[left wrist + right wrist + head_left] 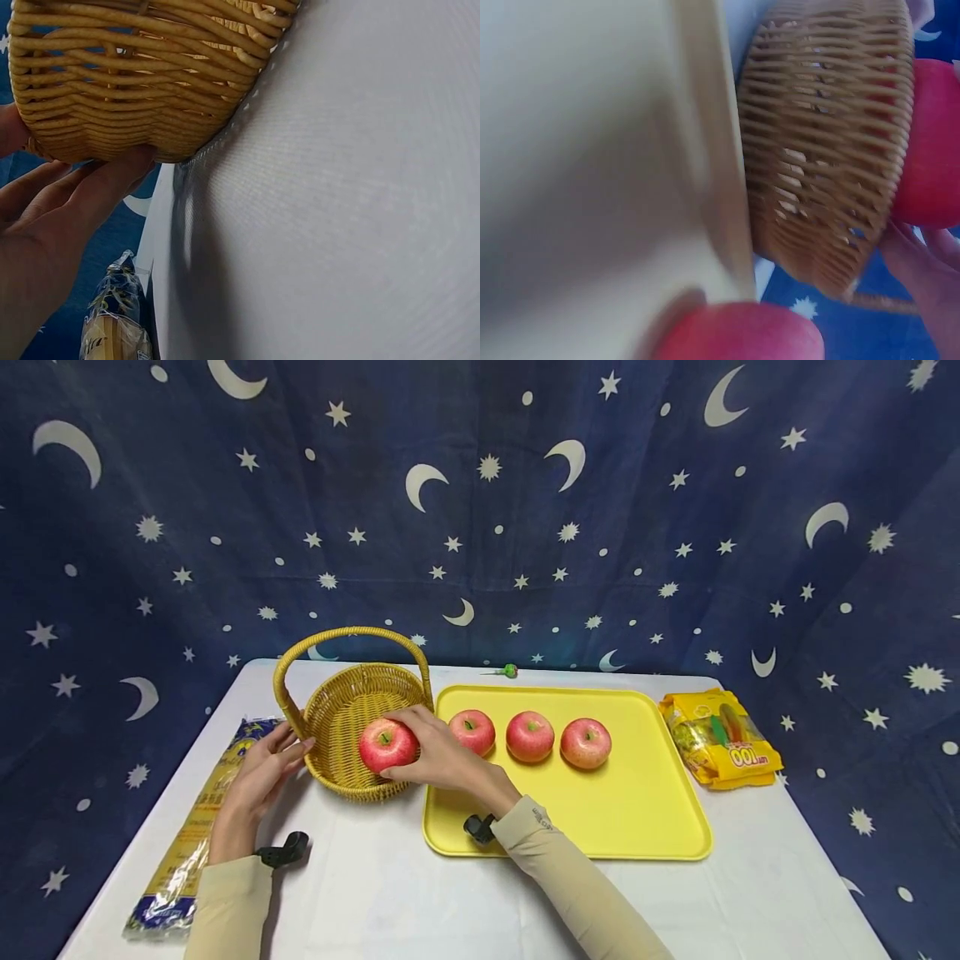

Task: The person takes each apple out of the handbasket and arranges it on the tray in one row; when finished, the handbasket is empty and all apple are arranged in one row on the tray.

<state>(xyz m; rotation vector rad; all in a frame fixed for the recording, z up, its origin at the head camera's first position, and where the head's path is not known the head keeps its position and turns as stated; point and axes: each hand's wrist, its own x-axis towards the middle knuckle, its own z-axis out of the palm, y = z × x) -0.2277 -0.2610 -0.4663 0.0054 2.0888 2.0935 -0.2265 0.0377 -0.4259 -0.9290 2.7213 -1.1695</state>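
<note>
My right hand (431, 747) grips a red apple (386, 745), fingers and thumb around its sides. It holds the apple over the near right part of a wicker basket (337, 714) with a tall arched handle. In the right wrist view the held apple (934, 150) shows at the basket's rim. My left hand (262, 768) holds the basket's left side, thumb at the rim beside the handle's foot. Its fingers (105, 187) lie against the outer weave in the left wrist view. Three more apples, the nearest to my right hand being a pinkish one (474, 732), sit on a yellow tray (555, 818).
A long plastic bag of pasta (187, 835) lies along the table's left side, partly behind my left arm. Right of the tray is a yellow snack packet (722, 739). A small green-topped item (510, 671) lies at the back edge, before a dark star-patterned curtain (480, 527).
</note>
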